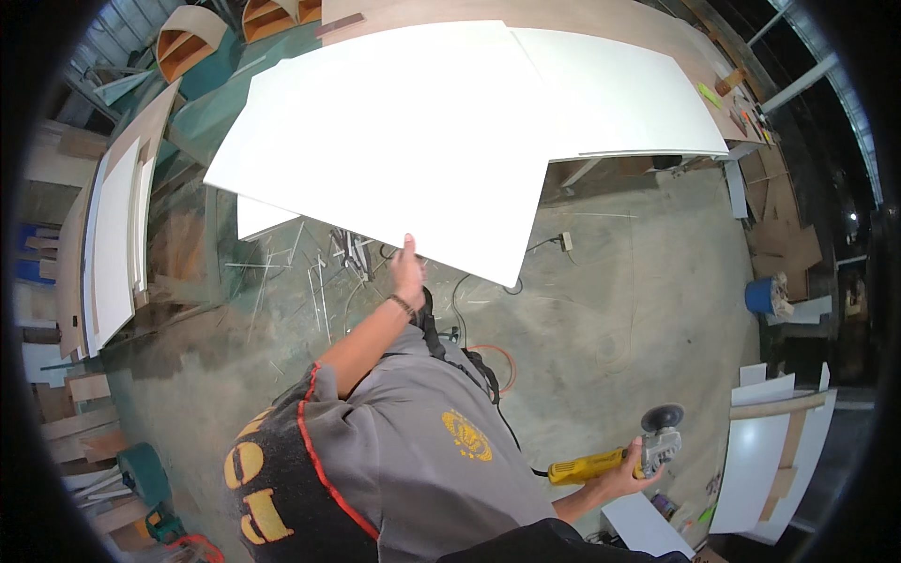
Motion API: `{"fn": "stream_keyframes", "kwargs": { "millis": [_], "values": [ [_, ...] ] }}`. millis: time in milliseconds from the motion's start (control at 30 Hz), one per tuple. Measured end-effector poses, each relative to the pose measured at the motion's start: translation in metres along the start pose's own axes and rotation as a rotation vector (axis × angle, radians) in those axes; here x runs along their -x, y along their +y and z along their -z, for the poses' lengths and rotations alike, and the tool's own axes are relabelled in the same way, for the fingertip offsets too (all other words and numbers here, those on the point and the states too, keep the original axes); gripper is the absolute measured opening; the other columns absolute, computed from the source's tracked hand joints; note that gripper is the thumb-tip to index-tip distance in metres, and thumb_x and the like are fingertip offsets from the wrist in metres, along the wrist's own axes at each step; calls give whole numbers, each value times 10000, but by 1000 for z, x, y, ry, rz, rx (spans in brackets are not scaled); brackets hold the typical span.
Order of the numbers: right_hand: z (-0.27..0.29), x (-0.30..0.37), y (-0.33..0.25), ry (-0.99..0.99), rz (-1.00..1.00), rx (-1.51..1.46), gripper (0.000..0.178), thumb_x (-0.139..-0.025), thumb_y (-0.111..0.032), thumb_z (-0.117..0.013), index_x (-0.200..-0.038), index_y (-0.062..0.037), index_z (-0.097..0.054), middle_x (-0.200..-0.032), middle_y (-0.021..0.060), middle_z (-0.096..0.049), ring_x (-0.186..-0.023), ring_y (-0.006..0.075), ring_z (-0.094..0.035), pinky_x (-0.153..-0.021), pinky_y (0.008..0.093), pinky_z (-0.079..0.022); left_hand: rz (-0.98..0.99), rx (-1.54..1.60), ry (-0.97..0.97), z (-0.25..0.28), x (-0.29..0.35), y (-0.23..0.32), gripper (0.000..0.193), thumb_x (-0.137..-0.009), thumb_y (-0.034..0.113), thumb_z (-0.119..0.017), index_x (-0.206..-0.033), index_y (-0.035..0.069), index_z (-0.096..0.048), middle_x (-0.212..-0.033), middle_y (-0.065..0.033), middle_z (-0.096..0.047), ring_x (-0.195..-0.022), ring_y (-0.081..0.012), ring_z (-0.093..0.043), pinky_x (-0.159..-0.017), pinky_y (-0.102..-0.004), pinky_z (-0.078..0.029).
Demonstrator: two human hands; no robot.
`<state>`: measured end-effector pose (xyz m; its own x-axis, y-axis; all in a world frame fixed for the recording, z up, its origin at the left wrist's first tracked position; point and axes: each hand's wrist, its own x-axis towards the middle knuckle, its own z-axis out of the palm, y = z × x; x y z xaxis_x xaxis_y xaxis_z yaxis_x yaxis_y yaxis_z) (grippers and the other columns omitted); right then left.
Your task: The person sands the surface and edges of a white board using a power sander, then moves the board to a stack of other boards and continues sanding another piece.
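My left hand (407, 276) grips the near edge of a large white panel (394, 141), its thumb lying on the top face and its other fingers hidden beneath. The panel sits at an angle on the workbench, with one corner jutting out over the floor. Beside it on the right lies a second white panel (624, 94), partly overlapped. Low at my right side, my right hand (617, 482) is wrapped round a yellow angle grinder (584, 467). The grinder's dark round disc (663, 417) points up and away from the panels, and its black cord runs toward my body.
Thin offcut strips (319, 291) and cables litter the floor under the bench. Stacked boards (117, 244) stand at left, and more white boards (770, 460) lean at right. A blue bucket (762, 296) stands at the far right. Small tools lie on the bench's right end (741, 117).
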<state>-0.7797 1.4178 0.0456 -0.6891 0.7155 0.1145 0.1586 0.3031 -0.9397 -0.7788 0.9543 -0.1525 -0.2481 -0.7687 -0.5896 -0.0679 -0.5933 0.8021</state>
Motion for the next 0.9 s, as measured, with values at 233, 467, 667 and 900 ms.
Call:
{"fn": "stream_keyframes", "kwargs": {
  "millis": [233, 467, 667, 900],
  "values": [
    [-40, 1, -18, -122, 53, -23, 794, -834, -136, -866, -1472, 1, -413, -1179, 160, -645, -987, 238, -658, -819, 363, -564, -179, 98, 483, 109, -71, 38, 618, -1009, 511, -625, -1274, -42, -546, -1236, -196, -606, -1119, -290, -586, -989, -439, -463],
    [-89, 0, -37, -259, 0, -134, 786, -836, -103, -855, -1478, -10, -410, -1189, 150, -632, -993, 230, -649, -816, 355, -558, -536, -325, 424, 96, -15, 26, 956, -962, 381, -726, -1627, -18, -168, -1628, -290, -303, -1511, -386, -325, -1219, -441, -292],
    [-122, -8, -32, -400, 33, -147, 781, -820, -56, -851, -1473, -13, -424, -1184, 137, -623, -981, 216, -643, -828, 342, -549, -629, -320, 292, 137, -26, 41, 907, -961, 323, -752, -1610, -43, -233, -1574, -254, -425, -1443, -314, -432, -1177, -393, -346],
    [-145, 23, -42, -525, 119, -27, 785, -813, -65, -851, -1474, -6, -432, -1210, 137, -616, -1019, 222, -631, -890, 357, -527, -623, -549, 94, 196, -66, 96, 877, -968, 346, -734, -1597, -42, -262, -1550, -231, -473, -1421, -305, -468, -1167, -381, -365]
  ]
}}
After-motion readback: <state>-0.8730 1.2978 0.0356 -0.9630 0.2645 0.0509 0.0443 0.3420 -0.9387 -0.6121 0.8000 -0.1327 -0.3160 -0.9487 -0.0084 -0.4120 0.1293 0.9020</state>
